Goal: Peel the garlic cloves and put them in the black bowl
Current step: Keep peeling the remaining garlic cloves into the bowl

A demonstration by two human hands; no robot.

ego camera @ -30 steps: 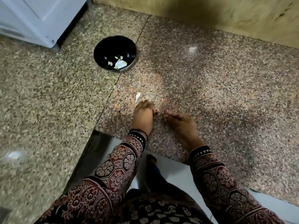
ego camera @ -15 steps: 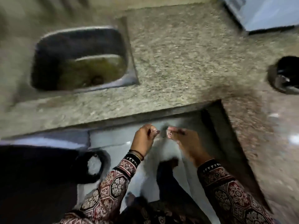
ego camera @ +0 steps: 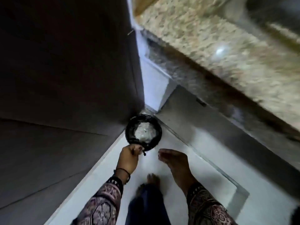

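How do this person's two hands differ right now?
The left hand has curled fingers pinching a small dark bit, too blurred to name; the right hand is relaxed and holds nothing. The left hand is at the rim of the round black container; the right hand is off to its side. The left wrist has a dark band; the right shows none. Both have patterned sleeves.

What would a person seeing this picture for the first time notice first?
A round black bin with whitish contents stands on the white floor, in the corner at mid-picture. Just below it, the left hand pinches a small scrap, too blurred to name; the right hand hangs open beside it.
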